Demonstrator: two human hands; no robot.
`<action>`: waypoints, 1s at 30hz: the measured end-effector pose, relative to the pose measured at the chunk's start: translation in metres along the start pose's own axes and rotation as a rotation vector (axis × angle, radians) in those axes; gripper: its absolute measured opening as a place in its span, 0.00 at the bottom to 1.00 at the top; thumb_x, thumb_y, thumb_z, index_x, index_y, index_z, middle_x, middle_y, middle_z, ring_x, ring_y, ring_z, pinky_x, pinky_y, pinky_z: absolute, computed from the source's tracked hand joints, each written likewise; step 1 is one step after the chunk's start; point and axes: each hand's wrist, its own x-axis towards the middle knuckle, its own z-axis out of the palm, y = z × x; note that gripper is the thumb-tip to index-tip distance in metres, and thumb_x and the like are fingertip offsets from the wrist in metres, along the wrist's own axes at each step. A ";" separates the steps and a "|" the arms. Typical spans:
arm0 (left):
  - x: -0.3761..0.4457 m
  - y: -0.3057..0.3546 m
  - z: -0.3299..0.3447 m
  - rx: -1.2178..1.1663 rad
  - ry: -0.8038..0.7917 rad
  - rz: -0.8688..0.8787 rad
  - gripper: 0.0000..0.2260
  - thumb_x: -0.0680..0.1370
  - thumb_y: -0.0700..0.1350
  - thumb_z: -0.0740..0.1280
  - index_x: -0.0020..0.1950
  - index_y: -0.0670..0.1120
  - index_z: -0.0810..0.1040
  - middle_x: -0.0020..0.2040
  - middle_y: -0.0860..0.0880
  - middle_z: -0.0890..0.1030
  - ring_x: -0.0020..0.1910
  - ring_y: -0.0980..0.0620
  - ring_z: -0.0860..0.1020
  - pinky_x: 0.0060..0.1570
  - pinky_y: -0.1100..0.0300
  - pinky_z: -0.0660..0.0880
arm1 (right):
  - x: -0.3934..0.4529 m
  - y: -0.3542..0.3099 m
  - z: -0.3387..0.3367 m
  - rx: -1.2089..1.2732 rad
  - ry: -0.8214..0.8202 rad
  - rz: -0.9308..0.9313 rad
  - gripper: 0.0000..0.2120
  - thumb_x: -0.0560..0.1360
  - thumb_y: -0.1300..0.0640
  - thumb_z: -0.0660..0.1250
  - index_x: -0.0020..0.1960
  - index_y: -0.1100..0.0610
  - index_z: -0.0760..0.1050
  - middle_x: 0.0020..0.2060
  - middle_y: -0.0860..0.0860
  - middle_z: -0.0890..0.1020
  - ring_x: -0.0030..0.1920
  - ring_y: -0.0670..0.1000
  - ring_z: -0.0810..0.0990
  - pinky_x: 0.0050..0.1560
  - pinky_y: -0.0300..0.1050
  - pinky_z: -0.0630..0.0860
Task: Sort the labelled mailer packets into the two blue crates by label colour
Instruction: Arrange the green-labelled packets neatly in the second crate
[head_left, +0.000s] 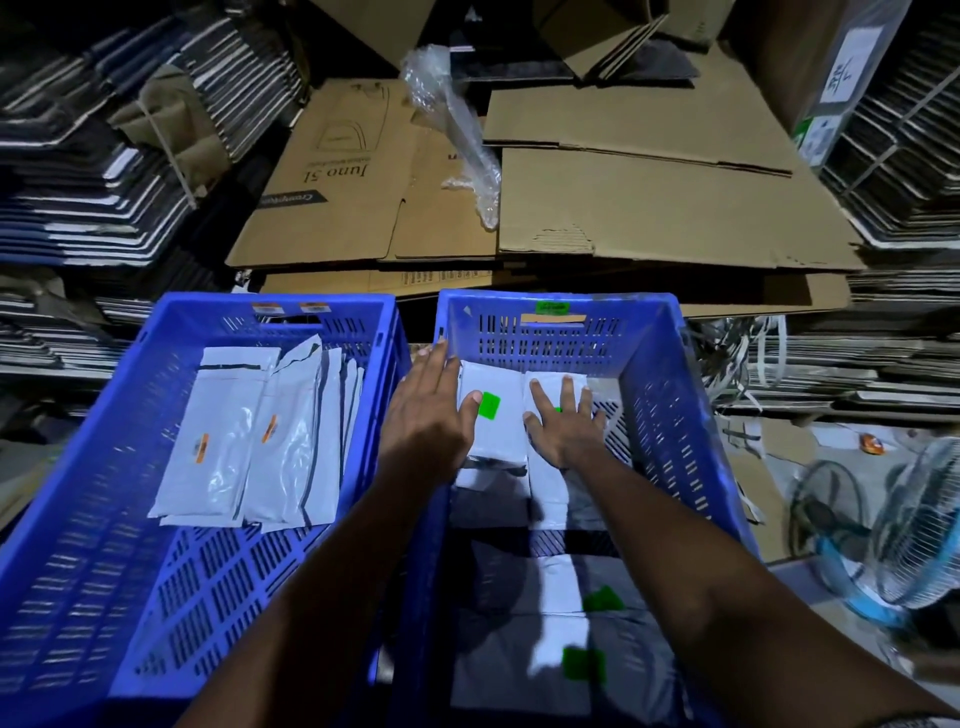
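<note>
Inside right crate (654, 364): both hands flat on green-labelled packets (493, 431); fingers (569, 395) straight.

Two blue crates are standing side by side. The left crate (130, 467) is holding white packets with orange labels (244, 441), lying overlapped like tiles. The right crate (670, 415) is holding packets with green labels (493, 421) (some grey ones are lying nearer, in shadow); two are lying flat at its far end.

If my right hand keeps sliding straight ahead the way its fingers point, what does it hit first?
Probably the far slotted wall of the right blue plastic crate. The right hand lies flat on a white mailer packet, fingers pointing at that wall; depth is unclear.
</note>
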 end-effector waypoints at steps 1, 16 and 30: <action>0.000 0.001 -0.001 0.002 -0.009 0.000 0.29 0.82 0.58 0.52 0.75 0.39 0.67 0.78 0.41 0.63 0.78 0.44 0.61 0.73 0.44 0.64 | -0.004 0.001 -0.002 0.011 0.019 -0.011 0.29 0.81 0.36 0.42 0.80 0.39 0.41 0.80 0.54 0.39 0.79 0.63 0.38 0.74 0.70 0.42; 0.004 0.001 -0.002 0.003 -0.136 -0.093 0.29 0.84 0.60 0.48 0.81 0.46 0.53 0.82 0.50 0.47 0.80 0.50 0.45 0.79 0.50 0.50 | -0.071 0.002 0.047 -0.163 0.221 -0.159 0.29 0.82 0.43 0.44 0.82 0.49 0.44 0.81 0.54 0.46 0.80 0.58 0.43 0.75 0.67 0.43; 0.003 0.006 -0.012 -0.020 -0.160 -0.096 0.28 0.85 0.57 0.51 0.81 0.45 0.52 0.82 0.49 0.46 0.80 0.49 0.46 0.78 0.53 0.47 | -0.086 0.007 0.002 -0.034 0.029 -0.193 0.32 0.82 0.38 0.46 0.82 0.49 0.45 0.81 0.53 0.46 0.81 0.54 0.43 0.78 0.63 0.45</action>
